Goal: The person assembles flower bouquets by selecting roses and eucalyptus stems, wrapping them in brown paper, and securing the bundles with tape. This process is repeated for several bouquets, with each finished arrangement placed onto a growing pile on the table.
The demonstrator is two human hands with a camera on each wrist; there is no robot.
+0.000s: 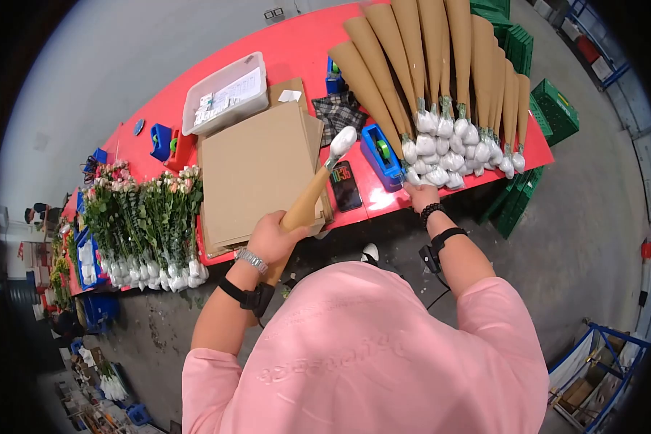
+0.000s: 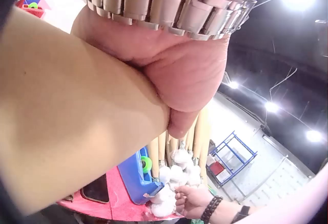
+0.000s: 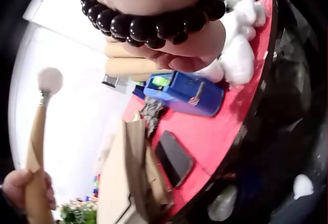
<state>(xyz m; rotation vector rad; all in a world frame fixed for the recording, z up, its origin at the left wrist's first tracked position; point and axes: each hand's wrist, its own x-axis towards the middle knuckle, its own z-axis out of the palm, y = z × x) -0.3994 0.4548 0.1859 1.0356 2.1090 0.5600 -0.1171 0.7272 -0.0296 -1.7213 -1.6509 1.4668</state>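
Note:
My left hand point(image 1: 273, 237) grips a brown paper cone point(image 1: 307, 201) around its middle. The cone slants up and away, and its narrow end has a white wrapped tip point(image 1: 343, 139). In the left wrist view the paper fills much of the left side. My right hand point(image 1: 421, 197) is at the front end of a blue tape dispenser point(image 1: 382, 159) holding a green-cored roll. Its bent fingers point(image 2: 180, 193) are right by the dispenser's cutter end; I cannot tell whether they pinch tape. White wrapped tips point(image 1: 441, 155) of several finished cones point(image 1: 412, 50) lie just beyond this hand.
A black phone point(image 1: 346, 189) lies between the dispenser and a stack of brown paper sheets point(image 1: 253, 170). Rose bunches point(image 1: 148, 217) with white-wrapped stems line the left of the red table point(image 1: 296, 36). A grey bin point(image 1: 224, 90) holds papers. Green crates point(image 1: 553, 108) stand at the right.

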